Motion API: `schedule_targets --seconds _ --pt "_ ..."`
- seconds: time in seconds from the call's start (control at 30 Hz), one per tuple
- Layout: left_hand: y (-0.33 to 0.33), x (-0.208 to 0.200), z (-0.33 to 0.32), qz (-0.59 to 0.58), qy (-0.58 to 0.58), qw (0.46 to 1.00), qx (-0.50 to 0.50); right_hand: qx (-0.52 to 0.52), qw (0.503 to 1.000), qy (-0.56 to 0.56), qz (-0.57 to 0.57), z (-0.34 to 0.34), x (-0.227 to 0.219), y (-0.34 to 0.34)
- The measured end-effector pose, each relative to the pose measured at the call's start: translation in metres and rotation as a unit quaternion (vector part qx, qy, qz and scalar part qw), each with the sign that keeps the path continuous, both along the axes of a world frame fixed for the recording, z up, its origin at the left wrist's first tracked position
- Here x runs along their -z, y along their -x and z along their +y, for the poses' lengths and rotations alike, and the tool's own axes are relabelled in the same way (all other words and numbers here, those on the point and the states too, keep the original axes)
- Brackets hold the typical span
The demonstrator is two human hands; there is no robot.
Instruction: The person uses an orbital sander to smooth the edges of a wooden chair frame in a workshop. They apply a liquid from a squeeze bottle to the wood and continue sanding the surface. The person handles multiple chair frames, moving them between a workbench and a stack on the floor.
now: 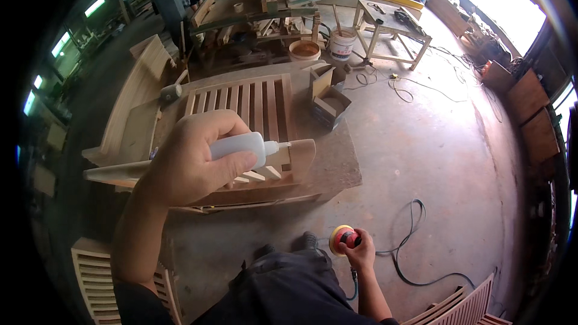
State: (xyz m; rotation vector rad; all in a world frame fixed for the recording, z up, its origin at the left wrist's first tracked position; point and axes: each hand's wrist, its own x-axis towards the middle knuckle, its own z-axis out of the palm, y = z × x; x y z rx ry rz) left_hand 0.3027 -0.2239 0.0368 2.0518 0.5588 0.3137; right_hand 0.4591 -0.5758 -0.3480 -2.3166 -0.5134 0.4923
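Observation:
Raised in front of me, my left hand point(195, 159) is closed around a white squeeze bottle point(238, 147) with a narrow nozzle pointing right. Under it on the workbench point(334, 168) lies a slatted wooden frame point(244, 102), partly covered by my hand and forearm. Its curved end piece point(304, 155) sits just beyond the bottle's tip. Low on my right side, my right hand point(360, 250) grips a red and black orbital sander point(346, 241) with a yellowish round pad. A hose runs down from the sander.
An open cardboard box point(330, 102) stands at the bench's right, and a mallet point(171, 92) at its left. Beyond are buckets point(342, 44) and a small wooden table point(391, 24). A dark hose point(415, 229) loops on the floor. Slatted pieces point(96, 277) stand near both sides of me.

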Motion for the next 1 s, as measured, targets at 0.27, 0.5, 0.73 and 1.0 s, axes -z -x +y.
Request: schedule_targets --seconds 0.27,0.5,0.73,1.0 --pt "-0.011 -0.006 -0.001 0.036 -0.027 0.999 -0.001 -0.029 1.0 -0.002 0.006 0.001 0.01 0.002" --pt "-0.013 -0.017 -0.004 0.063 -0.114 0.992 0.003 -0.027 0.999 0.01 0.016 -0.001 0.007 -0.001" --pt "-0.018 -0.022 -0.006 0.079 -0.164 0.983 0.004 -0.016 1.0 0.005 0.016 -0.003 0.007 -0.002" --pt "-0.027 -0.036 -0.012 0.121 -0.175 0.977 -0.001 -0.018 1.0 0.011 0.017 -0.01 0.012 0.001"
